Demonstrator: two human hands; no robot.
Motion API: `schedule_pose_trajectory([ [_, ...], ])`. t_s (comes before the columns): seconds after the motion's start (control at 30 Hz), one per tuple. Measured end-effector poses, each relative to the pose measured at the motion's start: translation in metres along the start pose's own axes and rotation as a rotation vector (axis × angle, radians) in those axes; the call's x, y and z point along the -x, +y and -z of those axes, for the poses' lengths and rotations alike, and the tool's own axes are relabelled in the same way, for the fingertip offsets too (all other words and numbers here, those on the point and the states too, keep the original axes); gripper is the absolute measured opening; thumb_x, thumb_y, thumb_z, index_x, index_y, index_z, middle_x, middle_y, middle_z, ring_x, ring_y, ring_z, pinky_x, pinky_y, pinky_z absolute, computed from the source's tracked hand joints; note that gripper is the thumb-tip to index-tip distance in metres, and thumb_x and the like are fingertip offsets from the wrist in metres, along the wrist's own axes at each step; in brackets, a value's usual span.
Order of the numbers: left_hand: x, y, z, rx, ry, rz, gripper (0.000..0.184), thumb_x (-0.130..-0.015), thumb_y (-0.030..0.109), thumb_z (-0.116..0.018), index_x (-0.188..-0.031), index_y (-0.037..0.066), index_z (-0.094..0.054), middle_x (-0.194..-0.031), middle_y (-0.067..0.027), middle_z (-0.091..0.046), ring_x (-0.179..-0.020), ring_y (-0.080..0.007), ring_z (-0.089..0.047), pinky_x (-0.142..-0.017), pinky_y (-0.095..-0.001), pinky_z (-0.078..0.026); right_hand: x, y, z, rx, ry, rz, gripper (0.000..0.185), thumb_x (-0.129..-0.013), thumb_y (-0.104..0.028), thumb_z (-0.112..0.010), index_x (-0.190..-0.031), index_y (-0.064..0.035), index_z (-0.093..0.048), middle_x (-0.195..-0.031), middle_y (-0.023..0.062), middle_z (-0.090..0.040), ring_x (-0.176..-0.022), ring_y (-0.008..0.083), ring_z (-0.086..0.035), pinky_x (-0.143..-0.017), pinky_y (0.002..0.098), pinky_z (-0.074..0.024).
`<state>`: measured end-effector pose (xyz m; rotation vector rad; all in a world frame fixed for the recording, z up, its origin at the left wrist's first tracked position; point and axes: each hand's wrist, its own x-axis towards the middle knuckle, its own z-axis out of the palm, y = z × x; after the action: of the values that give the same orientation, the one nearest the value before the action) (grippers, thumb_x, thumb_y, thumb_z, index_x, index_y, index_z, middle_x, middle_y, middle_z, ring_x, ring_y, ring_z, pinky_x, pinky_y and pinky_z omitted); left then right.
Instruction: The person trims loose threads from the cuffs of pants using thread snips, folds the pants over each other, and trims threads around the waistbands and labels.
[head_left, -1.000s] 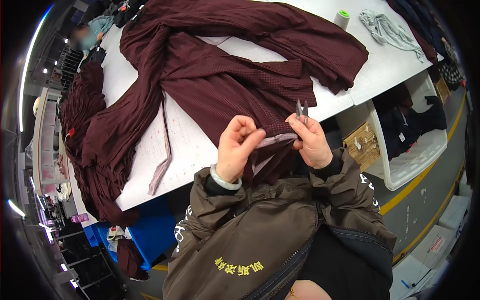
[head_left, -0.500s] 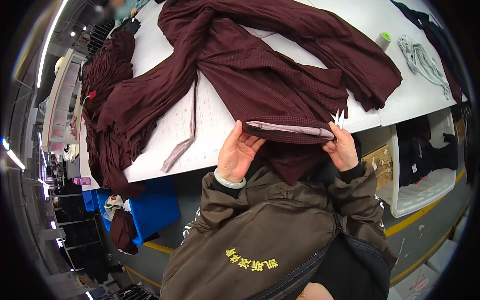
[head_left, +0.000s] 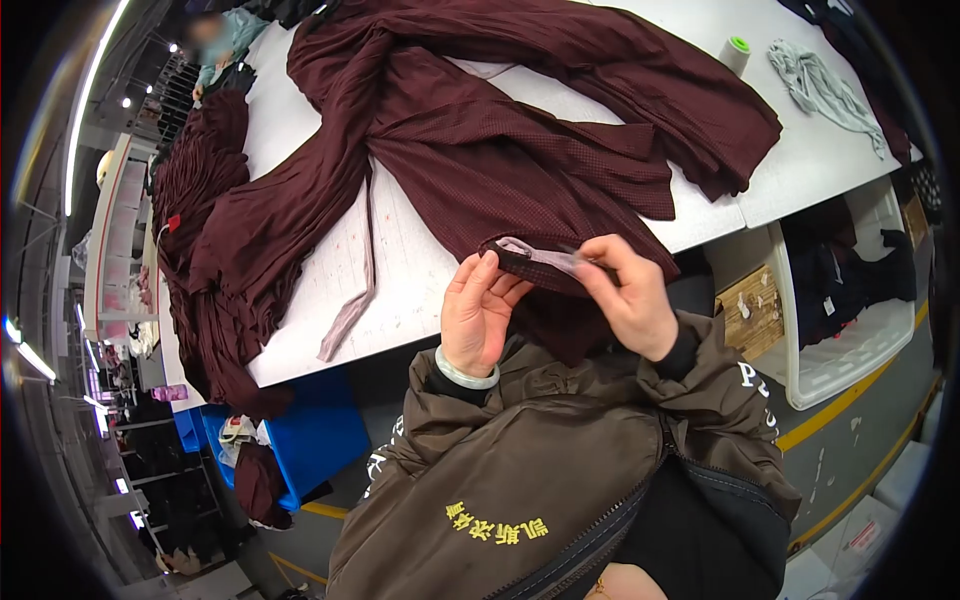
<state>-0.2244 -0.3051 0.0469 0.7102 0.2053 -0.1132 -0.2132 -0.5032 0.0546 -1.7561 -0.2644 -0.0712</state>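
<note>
My left hand (head_left: 478, 312), a pale bangle (head_left: 466, 372) at its wrist, pinches the open edge of a maroon checked garment (head_left: 520, 170) between thumb and fingers. Light pinkish inner fabric (head_left: 540, 256) shows inside that opening. At the other end of the edge, my right hand (head_left: 632, 300) is closed, thumb against forefinger. It holds small thread snips (head_left: 572, 251), whose blades are blurred and mostly hidden against the light fabric. Most of the garment lies spread over the white table, and its lower end hangs toward my lap.
More maroon garments (head_left: 215, 230) are heaped on the left of the white table (head_left: 410, 285). A thread cone (head_left: 736, 54) and a grey-green cloth (head_left: 820, 92) lie at the right. Below are a blue bin (head_left: 325, 430) and a white bin (head_left: 850, 375) holding dark cloth. Another person (head_left: 228, 45) is far left.
My right hand has moved left along the edge, closer to my left hand, and turned its back upward. The snips' blades now point left, and less light fabric shows.
</note>
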Motion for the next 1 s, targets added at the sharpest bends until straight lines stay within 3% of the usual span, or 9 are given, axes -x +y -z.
schedule_pose_trajectory([
  [0.13, 0.002, -0.003, -0.006, -0.054, -0.005, -0.024, 0.012, -0.093, 0.009, -0.056, -0.102, 0.005, -0.062, -0.098, -0.0105, -0.068, -0.085, -0.0202, -0.067, -0.079, -0.0301, -0.054, -0.006, -0.008, -0.010, -0.044, -0.095, -0.012, 0.014, -0.086, -0.008, -0.062, -0.098, -0.0006, -0.058, -0.079, 0.0020, -0.060, -0.063, 0.0086, -0.046, -0.059, 0.0199, -0.0374],
  [0.5, 0.001, -0.008, -0.003, -0.078, -0.027, -0.029, 0.011, -0.093, 0.011, -0.057, -0.101, 0.005, -0.062, -0.096, -0.0099, -0.068, -0.086, -0.0189, -0.067, -0.078, -0.0286, -0.054, -0.006, -0.013, -0.017, 0.025, -0.057, 0.062, 0.011, -0.083, -0.005, -0.066, -0.091, -0.0002, -0.060, -0.073, 0.0005, -0.061, -0.057, 0.0079, -0.046, -0.055, 0.0194, -0.0384],
  [0.63, 0.002, -0.007, -0.010, -0.111, 0.049, -0.012, 0.010, -0.093, 0.011, -0.057, -0.099, 0.005, -0.062, -0.087, -0.0072, -0.068, -0.077, -0.0169, -0.066, -0.075, -0.0262, -0.053, -0.006, -0.014, -0.017, 0.018, -0.063, 0.018, 0.010, -0.083, -0.004, -0.066, -0.089, 0.0002, -0.060, -0.075, 0.0014, -0.061, -0.059, 0.0080, -0.047, -0.056, 0.0188, -0.0392],
  [0.73, 0.009, 0.002, 0.007, -0.251, 0.072, 0.030, 0.010, -0.090, 0.009, -0.059, -0.099, 0.005, -0.061, -0.088, -0.0071, -0.066, -0.076, -0.0169, -0.064, -0.075, -0.0263, -0.052, -0.004, -0.004, -0.012, -0.205, -0.064, -0.054, 0.007, -0.085, -0.006, -0.063, -0.089, -0.0013, -0.060, -0.074, 0.0004, -0.059, -0.060, 0.0072, -0.046, -0.055, 0.0171, -0.0366],
  [0.8, 0.014, 0.007, 0.020, -0.386, 0.085, 0.080, 0.010, -0.088, 0.007, -0.060, -0.098, 0.004, -0.061, -0.088, -0.0069, -0.065, -0.075, -0.0169, -0.062, -0.075, -0.0265, -0.051, -0.004, 0.002, 0.008, -0.561, 0.203, -0.184, 0.010, -0.086, -0.006, -0.062, -0.095, -0.0025, -0.061, -0.076, -0.0015, -0.058, -0.059, 0.0040, -0.043, -0.055, 0.0149, -0.0351],
  [0.87, 0.022, 0.008, 0.030, -1.146, 0.154, -0.339, 0.021, -0.081, 0.006, -0.064, -0.101, 0.003, -0.058, -0.097, -0.0094, -0.061, -0.081, -0.0194, -0.058, -0.081, -0.0295, -0.047, 0.001, 0.031, 0.045, -0.694, 0.225, -0.227, 0.013, -0.086, -0.005, -0.062, -0.100, -0.0042, -0.061, -0.080, -0.0020, -0.057, -0.063, 0.0026, -0.043, -0.058, 0.0135, -0.0343],
  [0.9, 0.021, 0.010, 0.029, -1.146, 0.151, -0.330, 0.021, -0.081, 0.006, -0.064, -0.101, 0.003, -0.058, -0.097, -0.0094, -0.061, -0.081, -0.0194, -0.058, -0.081, -0.0295, -0.047, 0.002, 0.031, 0.048, -0.692, 0.231, -0.233, 0.013, -0.086, -0.005, -0.062, -0.100, -0.0042, -0.061, -0.080, -0.0020, -0.057, -0.063, 0.0026, -0.043, -0.058, 0.0135, -0.0343],
  [0.97, 0.025, 0.015, 0.023, -1.339, 0.150, -0.603, 0.033, -0.077, 0.007, -0.066, -0.108, 0.002, -0.056, -0.109, -0.0122, -0.057, -0.093, -0.0218, -0.055, -0.087, -0.0315, -0.043, 0.013, 0.029, 0.051, -0.364, 0.221, -0.282, 0.013, -0.086, -0.007, -0.062, -0.099, -0.0038, -0.061, -0.080, -0.0021, -0.056, -0.062, 0.0022, -0.042, -0.057, 0.0134, -0.0327],
  [1.0, 0.019, 0.014, 0.017, -1.405, 0.002, -0.625, 0.035, -0.076, 0.008, -0.067, -0.109, 0.002, -0.056, -0.109, -0.0125, -0.057, -0.094, -0.0218, -0.055, -0.087, -0.0310, -0.043, 0.016, 0.028, 0.047, -0.281, 0.141, -0.273, 0.015, -0.086, -0.008, -0.063, -0.100, -0.0039, -0.061, -0.079, -0.0020, -0.055, -0.061, 0.0022, -0.041, -0.056, 0.0138, -0.0322],
])
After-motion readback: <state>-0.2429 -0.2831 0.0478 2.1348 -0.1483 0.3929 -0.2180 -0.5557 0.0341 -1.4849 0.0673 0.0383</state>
